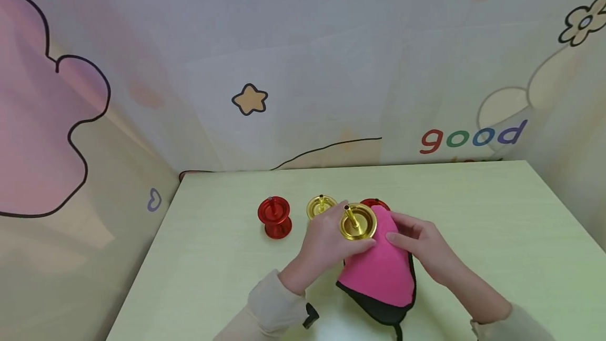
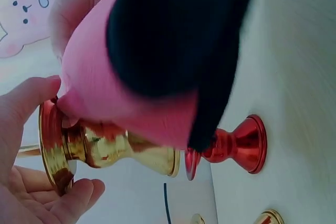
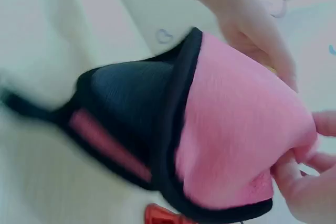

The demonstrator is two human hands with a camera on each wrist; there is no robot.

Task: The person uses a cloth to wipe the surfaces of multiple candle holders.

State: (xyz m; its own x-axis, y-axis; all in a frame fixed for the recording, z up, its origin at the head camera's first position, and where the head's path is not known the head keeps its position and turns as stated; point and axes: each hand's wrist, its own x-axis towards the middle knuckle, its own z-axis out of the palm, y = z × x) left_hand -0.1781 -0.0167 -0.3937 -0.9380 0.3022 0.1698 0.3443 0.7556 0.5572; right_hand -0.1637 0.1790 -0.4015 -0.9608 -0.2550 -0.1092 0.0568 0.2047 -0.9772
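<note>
In the head view my left hand (image 1: 324, 238) grips a gold candlestick (image 1: 365, 223) by its dished top, with its thin tube pointing up and toward me. The left wrist view shows fingers and thumb round the rim, and the candlestick's waisted body (image 2: 149, 156) lies partly behind pink cloth. My right hand (image 1: 428, 246) pinches the tip of a hollow pink fabric piece (image 1: 381, 272) with black edging and a black strap. This fabric lies against the candlestick's side. In the right wrist view its dark inside (image 3: 128, 90) faces away from the pinching fingers.
On the pale table (image 1: 199, 288) stand a red candlestick (image 1: 276, 216) to the left, another gold one (image 1: 316, 206) behind my left hand, and a second red one (image 1: 376, 202) mostly hidden by the fabric. A printed cloth backdrop (image 1: 303, 57) rises behind the table.
</note>
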